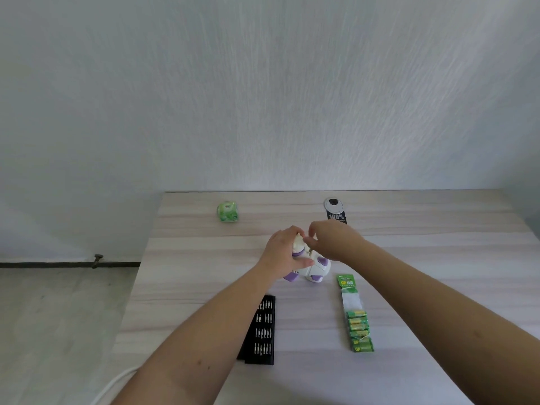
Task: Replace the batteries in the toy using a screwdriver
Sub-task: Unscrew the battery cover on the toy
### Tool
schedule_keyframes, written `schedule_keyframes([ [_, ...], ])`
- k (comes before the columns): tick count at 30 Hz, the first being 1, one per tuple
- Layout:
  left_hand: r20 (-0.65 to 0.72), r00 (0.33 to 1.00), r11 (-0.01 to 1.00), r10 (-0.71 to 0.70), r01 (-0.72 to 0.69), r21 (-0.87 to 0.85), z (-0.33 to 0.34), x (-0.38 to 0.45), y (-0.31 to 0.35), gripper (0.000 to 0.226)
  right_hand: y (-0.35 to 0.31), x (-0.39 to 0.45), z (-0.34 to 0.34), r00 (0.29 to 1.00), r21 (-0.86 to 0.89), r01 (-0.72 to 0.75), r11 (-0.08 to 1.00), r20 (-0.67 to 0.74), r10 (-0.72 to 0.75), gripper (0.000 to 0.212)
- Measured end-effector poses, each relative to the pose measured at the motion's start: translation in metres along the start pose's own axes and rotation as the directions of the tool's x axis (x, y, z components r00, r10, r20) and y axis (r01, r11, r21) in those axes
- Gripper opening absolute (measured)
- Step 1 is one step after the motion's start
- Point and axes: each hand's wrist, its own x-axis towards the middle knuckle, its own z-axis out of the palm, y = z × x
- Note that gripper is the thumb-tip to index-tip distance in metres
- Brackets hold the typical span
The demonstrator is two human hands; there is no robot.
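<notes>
A white and purple toy (317,268) lies on the wooden table (438,258), near its middle. My left hand (282,249) grips the toy's upper part from the left. My right hand (333,241) hovers over the toy's top with fingertips pinched together; whether they hold something small I cannot tell. A black case of screwdriver bits (261,331) lies open in front of the toy, partly under my left forearm. A strip of green batteries (356,320) lies to the right of the case. No screwdriver handle shows.
A green tissue pack (227,211) sits at the table's back left. A black tag reading 100% (336,213) lies by a round cable hole at the back. A white cable (117,381) hangs off the table's left edge above the floor.
</notes>
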Motion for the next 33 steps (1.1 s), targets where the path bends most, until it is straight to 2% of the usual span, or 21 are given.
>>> schedule_keyframes([
  [3, -0.004, 1.000, 1.000, -0.001, 0.001, -0.004, -0.0011, -0.0015, 0.0017, 0.056, -0.0030, -0.0016, -0.0021, 0.999, -0.101, 0.007, 0.995, 0.041, -0.003, 0.009],
  [6, -0.003, 1.000, 1.000, -0.009, 0.009, -0.011, -0.0014, -0.0019, 0.0033, 0.056, -0.0030, 0.0001, -0.0013, 1.000, -0.045, -0.012, 0.999, -0.011, 0.011, 0.009],
  [11, 0.011, 1.000, 1.000, 0.001, -0.001, -0.020, 0.0020, 0.0014, -0.0019, 0.058, -0.0006, -0.0013, -0.0026, 0.999, 0.053, -0.019, 0.998, -0.037, 0.021, 0.029],
  [17, -0.010, 1.000, 1.000, 0.013, -0.014, -0.015, 0.0006, 0.0014, -0.0011, 0.056, 0.0011, -0.0001, -0.0034, 0.999, 0.025, -0.021, 0.999, -0.039, 0.022, 0.016],
  [33, 0.001, 1.000, 1.000, 0.005, -0.005, 0.006, -0.0002, 0.0002, 0.0007, 0.057, 0.0039, -0.0074, -0.0069, 0.994, -0.010, -0.011, 1.000, -0.107, 0.010, 0.015],
])
